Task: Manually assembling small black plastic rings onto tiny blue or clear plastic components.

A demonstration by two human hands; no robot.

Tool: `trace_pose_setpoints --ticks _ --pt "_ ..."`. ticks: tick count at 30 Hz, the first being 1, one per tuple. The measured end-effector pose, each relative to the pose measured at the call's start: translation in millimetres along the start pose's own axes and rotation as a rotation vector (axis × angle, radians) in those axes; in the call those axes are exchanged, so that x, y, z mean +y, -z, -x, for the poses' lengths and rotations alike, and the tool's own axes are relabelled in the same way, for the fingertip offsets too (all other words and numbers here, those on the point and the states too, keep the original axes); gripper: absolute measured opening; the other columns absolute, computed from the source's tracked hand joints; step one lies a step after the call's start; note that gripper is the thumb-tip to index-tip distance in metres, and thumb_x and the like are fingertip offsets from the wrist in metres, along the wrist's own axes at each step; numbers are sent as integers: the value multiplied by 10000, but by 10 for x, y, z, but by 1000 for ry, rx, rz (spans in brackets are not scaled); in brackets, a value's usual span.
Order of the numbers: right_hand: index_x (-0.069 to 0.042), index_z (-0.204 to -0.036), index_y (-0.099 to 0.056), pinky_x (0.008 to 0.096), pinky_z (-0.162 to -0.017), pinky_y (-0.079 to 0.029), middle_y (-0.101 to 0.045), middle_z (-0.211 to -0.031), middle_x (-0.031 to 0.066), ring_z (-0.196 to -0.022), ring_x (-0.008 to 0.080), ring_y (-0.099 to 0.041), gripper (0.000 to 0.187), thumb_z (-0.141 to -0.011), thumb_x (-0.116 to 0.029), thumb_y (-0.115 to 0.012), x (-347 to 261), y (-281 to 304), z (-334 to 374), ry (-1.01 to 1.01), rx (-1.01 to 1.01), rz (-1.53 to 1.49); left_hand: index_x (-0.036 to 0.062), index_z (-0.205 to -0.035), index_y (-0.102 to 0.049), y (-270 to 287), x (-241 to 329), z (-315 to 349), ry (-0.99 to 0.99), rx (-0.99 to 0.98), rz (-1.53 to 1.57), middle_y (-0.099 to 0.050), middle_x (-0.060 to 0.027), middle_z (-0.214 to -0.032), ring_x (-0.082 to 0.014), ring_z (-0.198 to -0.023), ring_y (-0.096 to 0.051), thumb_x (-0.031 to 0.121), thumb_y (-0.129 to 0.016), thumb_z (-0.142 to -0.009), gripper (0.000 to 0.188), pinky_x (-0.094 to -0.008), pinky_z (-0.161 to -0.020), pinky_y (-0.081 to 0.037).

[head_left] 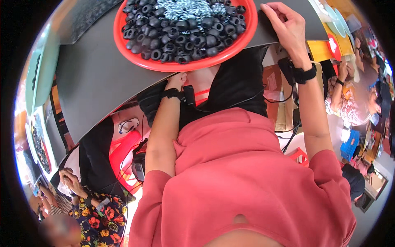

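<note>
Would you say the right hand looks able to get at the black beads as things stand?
Probably yes: the right hand is just beside the rim of the red basin, and many black beads lie uncovered in its open top.

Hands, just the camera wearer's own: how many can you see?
2. The right hand is just right of the red basin; the left hand shows just below the basin's near edge, partly hidden.

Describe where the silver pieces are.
In the head view, the silver pieces lie top centre, beside the black pieces in the red basin, left of the right hand.
</note>
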State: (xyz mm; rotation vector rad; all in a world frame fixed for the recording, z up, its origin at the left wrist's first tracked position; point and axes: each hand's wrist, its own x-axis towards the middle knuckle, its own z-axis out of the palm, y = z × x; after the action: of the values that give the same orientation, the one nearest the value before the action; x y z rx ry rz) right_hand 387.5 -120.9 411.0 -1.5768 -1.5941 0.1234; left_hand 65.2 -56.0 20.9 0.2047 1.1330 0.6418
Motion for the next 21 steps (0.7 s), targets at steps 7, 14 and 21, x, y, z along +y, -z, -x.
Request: trace_pose_setpoints --ticks 7,14,21 --pt "-2 -972 -692 171 -544 -326 -526 -696 -89 -625 2 -410 203 -895 -189 -681 257 52 89 -86 -8 -18 87 -758 -624 -164 -475 196 -329 37 -937 -550 36 -680 -92 -548 -474 230 -586 -914 215 -302 -509 -397" --pt "-1 -980 -696 164 -557 -327 -540 -719 -91 -640 1 -413 213 -889 -193 -694 275 53 77 -75 2 12 86 -766 -623 -195 -569 211 -323 -39 -896 -550 33 -681 -92 -554 -477 228 -583 -917 211 -296 -512 -398" --pt "-6 -995 -696 163 -568 -337 -552 -733 -85 -650 4 -421 225 -891 -206 -691 278 28 71 -74 15 -30 85 -774 -621 -299 -571 200 -321 -146 -895 -550 30 -683 -93 -560 -480 227 -580 -920 207 -290 -515 -398"
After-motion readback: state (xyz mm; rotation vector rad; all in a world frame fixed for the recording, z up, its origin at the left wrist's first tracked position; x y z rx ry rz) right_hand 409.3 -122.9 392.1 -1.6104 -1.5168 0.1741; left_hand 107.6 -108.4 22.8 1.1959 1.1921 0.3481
